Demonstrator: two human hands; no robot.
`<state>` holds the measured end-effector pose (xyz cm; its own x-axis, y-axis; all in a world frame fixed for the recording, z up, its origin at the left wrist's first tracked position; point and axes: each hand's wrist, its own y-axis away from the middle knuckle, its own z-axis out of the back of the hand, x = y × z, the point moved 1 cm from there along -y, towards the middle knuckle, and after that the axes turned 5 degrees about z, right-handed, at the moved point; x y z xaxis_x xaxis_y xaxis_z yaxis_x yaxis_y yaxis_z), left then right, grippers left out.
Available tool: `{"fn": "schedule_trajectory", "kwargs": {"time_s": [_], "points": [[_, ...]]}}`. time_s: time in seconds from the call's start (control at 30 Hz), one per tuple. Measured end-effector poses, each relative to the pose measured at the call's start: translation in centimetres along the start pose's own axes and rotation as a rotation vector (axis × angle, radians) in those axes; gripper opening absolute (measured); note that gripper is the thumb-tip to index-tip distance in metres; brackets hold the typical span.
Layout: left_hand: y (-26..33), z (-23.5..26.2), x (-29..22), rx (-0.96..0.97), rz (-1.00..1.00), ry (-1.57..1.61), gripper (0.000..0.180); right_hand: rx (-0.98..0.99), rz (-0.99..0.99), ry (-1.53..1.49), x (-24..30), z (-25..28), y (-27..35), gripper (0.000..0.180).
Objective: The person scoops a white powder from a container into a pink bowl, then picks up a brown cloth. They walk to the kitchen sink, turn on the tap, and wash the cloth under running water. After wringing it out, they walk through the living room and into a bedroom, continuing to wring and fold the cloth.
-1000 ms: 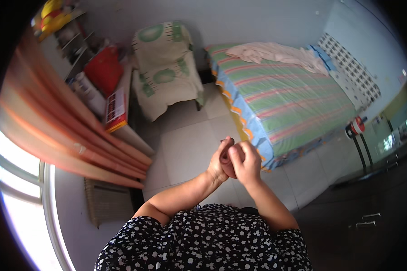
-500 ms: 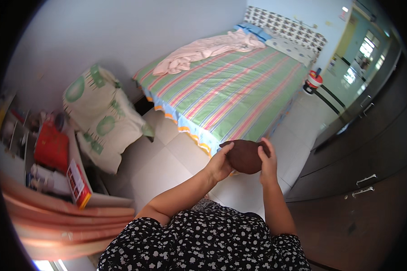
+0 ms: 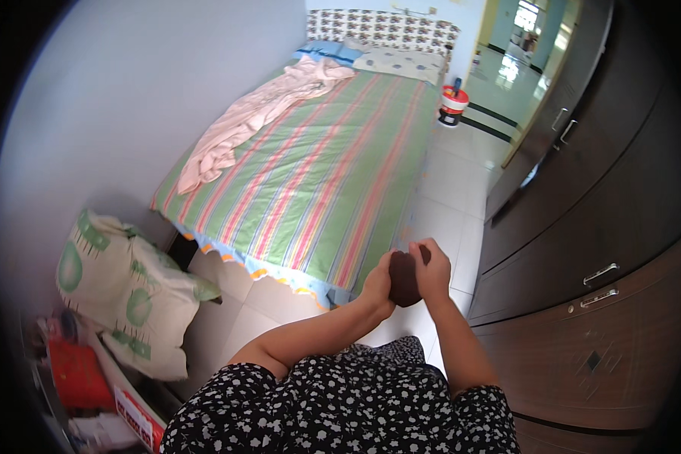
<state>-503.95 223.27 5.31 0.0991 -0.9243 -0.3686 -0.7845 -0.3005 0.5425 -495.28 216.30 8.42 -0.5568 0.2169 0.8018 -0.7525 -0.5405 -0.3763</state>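
Note:
Between my two hands is a dark brown rounded item [image 3: 405, 281], perhaps of cloth; I cannot make out its exact kind. My left hand [image 3: 377, 288] grips its left side, fingers mostly hidden behind it. From the right, my right hand [image 3: 434, 269] closes on it with fingertips curled over the top. Both arms reach forward, holding it above the floor just off the bed's near corner. Beyond it lies the bed [image 3: 310, 174] with a striped green and pink sheet.
A pink cloth [image 3: 238, 125] lies along the bed's left side. A draped chair [image 3: 132, 291] stands at the left, near a red item [image 3: 79, 374]. Dark wooden cabinets [image 3: 575, 197] line the right. Beside the bed's far end sits a red and white bucket [image 3: 452, 104].
My view has swung right, so the bed and chair appear farther left. My hands have come closer together, and the brown item looks narrower, turned or squeezed between them.

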Motion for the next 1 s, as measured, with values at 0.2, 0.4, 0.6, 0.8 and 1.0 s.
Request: {"fn": "schedule_trajectory", "kwargs": {"time_s": [0.2,0.4,0.6,0.8,1.0], "points": [[-19.8,2.1,2.8,1.25,0.255,0.379,0.031,0.198,0.598,0.154,1.5,2.8,-2.5,0.02],[-20.1,-16.7,3.9,0.179,0.126,-0.204,0.031,-0.055,-0.253,-0.231,-17.9,10.5,-17.4,0.022],[-29.2,-24.3,2.6,0.172,0.067,-0.179,0.037,-0.06,-0.65,-1.257,-25.6,16.4,-25.0,0.027],[-38.8,-26.4,-1.7,-0.037,0.276,-0.078,0.033,0.088,-0.203,-0.667,-23.7,14.6,-32.5,0.014],[-53.1,-26.9,-3.7,0.412,0.211,-0.038,0.034,0.117,0.394,0.041,-24.3,9.8,-41.9,0.013]]}}
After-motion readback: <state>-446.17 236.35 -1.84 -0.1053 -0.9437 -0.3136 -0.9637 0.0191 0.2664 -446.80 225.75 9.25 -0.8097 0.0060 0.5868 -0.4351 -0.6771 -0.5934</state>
